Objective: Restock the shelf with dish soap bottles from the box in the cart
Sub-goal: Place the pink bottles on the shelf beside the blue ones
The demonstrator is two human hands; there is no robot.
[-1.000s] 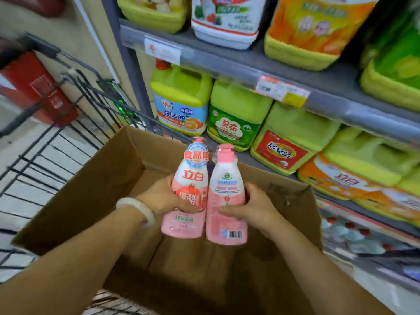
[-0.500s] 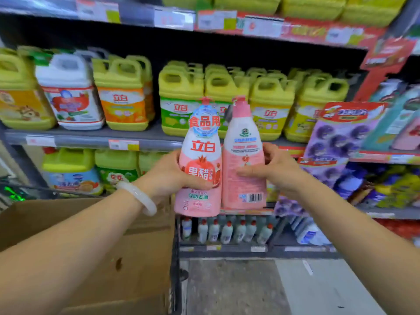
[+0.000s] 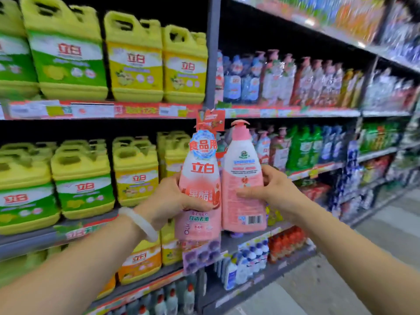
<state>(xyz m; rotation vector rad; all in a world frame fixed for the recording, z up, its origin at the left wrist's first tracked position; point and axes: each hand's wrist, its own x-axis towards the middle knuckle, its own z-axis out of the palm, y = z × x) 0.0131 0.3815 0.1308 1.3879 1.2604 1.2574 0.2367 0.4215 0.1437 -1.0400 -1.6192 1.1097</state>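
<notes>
Since half a second before, the cardboard box had dropped out of view and both bottles had risen toward the shelf (image 3: 295, 111) of pump bottles. The left hand (image 3: 167, 201) grasped the left pink bottle (image 3: 200, 189), front label facing back, thumb across its middle. The right hand (image 3: 276, 189) grasped the right pink bottle (image 3: 243, 178), barcode side showing. The bottles touched each other, upright between the hands. Yellow jugs (image 3: 134, 173) stood beyond the left hand, where a pale bracelet (image 3: 141, 223) circled the wrist.
</notes>
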